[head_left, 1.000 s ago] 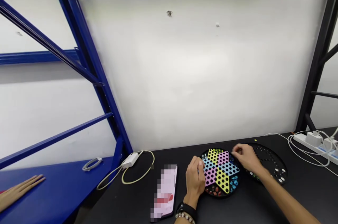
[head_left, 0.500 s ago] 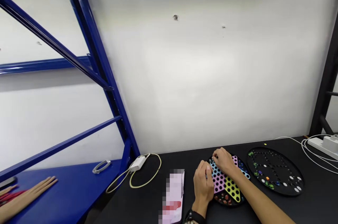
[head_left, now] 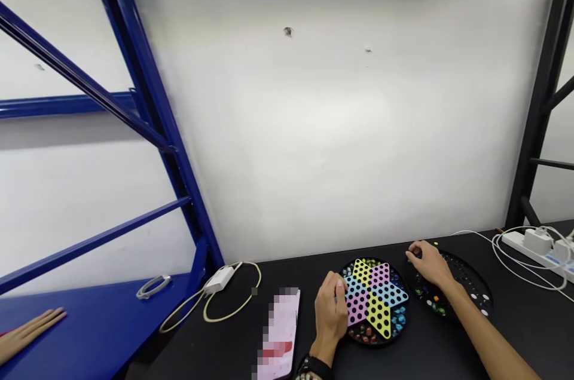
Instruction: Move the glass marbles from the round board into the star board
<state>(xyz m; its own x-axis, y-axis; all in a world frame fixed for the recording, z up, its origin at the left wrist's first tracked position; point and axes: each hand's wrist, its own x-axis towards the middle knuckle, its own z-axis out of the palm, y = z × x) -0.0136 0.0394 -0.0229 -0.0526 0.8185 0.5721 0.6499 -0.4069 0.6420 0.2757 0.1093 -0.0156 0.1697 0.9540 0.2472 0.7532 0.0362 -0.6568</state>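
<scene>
A round black tray with a coloured star-shaped peg board (head_left: 375, 298) lies on the black table (head_left: 515, 332); small coloured marbles sit in its rim pockets. My left hand (head_left: 329, 311) rests against the tray's left edge, fingers curled on it. To the right lies a black oval board (head_left: 466, 290) with holes and several marbles. My right hand (head_left: 426, 263) is over that board's left end, fingertips pinched together near the surface; whether a marble is between them is hidden.
A phone (head_left: 280, 332) lies left of my left hand. A white charger with a looped cable (head_left: 219, 293) sits by the blue shelf frame (head_left: 147, 105). A white power strip with cables (head_left: 538, 245) is at the far right. Wooden sticks (head_left: 27, 329) lie on the blue shelf.
My right hand went from the star board's upper part over to the left end of the oval board. My left hand stayed at the tray's left edge. The camera swung slightly.
</scene>
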